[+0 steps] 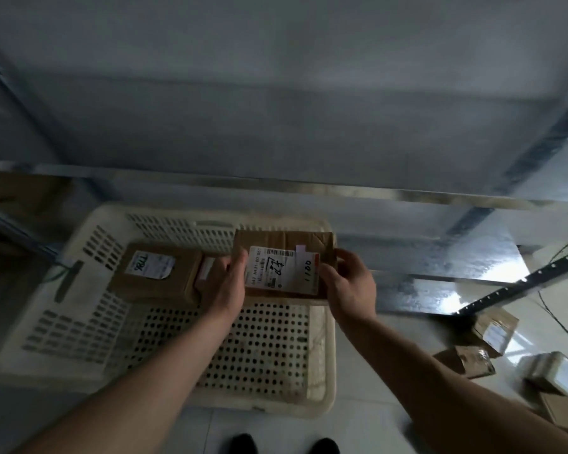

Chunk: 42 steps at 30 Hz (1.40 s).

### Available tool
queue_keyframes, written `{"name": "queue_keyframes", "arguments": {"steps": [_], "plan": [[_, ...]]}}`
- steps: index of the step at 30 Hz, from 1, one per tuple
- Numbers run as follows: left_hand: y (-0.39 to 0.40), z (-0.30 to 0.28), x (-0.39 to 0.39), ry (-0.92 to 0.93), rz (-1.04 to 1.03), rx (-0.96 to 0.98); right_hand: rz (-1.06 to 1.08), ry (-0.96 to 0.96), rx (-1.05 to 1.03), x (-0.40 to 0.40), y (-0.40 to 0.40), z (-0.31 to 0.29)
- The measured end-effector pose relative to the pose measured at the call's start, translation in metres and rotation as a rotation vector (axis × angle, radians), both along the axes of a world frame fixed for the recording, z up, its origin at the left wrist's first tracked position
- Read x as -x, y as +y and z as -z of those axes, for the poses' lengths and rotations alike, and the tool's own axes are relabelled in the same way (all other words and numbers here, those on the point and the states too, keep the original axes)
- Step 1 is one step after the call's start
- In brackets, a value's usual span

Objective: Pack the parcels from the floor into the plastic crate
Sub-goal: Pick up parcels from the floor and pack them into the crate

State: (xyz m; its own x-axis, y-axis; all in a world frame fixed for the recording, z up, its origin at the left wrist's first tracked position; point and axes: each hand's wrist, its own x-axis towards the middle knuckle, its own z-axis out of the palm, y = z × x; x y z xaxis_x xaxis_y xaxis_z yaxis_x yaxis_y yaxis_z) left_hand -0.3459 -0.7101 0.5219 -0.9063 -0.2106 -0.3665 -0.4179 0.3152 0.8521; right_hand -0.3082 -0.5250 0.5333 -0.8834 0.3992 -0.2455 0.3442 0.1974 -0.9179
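A cream plastic crate [322, 355] with a perforated bottom stands on the floor in front of me. Both my hands hold a brown cardboard parcel [286, 244] with a white label over the crate's far right part. My left hand [225, 283] grips its left edge and my right hand [348, 286] grips its right edge. Another brown parcel [154, 280] with a white label lies inside the crate at the far left, beside my left hand. Several more parcels [473, 362] lie on the floor to the right.
A metal shelf rack [309, 188] runs across just behind the crate, with a slanted perforated upright [522, 286] at the right. A dark cable [558, 322] runs over the glossy floor near the loose parcels. My shoes [282, 445] show at the bottom.
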Motion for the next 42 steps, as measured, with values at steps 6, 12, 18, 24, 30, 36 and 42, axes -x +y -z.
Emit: {"name": "queue_keyframes", "arguments": {"steps": [6,12,18,24,30,36,42], "plan": [[-0.045,0.076,0.021,-0.263,0.038,-0.102,-0.130,-0.182,-0.229,0.010,-0.052,0.072],[-0.070,0.144,0.033,-0.468,0.149,-0.145,-0.152,-0.411,-0.272,0.005,-0.082,0.150],[-0.068,0.187,0.040,-0.551,0.295,-0.175,-0.094,-0.537,-0.369,0.005,-0.086,0.194],[-0.055,0.205,0.051,-0.558,0.349,-0.184,-0.023,-0.593,-0.288,0.016,-0.079,0.226],[-0.054,0.216,0.062,-0.531,0.334,-0.187,0.067,-0.497,-0.200,0.024,-0.087,0.240],[-0.051,0.223,0.057,-0.519,0.261,-0.215,0.089,-0.432,-0.207,0.029,-0.086,0.240],[-0.046,0.224,0.055,-0.555,0.162,-0.167,0.085,-0.406,-0.205,0.026,-0.081,0.241]]}}
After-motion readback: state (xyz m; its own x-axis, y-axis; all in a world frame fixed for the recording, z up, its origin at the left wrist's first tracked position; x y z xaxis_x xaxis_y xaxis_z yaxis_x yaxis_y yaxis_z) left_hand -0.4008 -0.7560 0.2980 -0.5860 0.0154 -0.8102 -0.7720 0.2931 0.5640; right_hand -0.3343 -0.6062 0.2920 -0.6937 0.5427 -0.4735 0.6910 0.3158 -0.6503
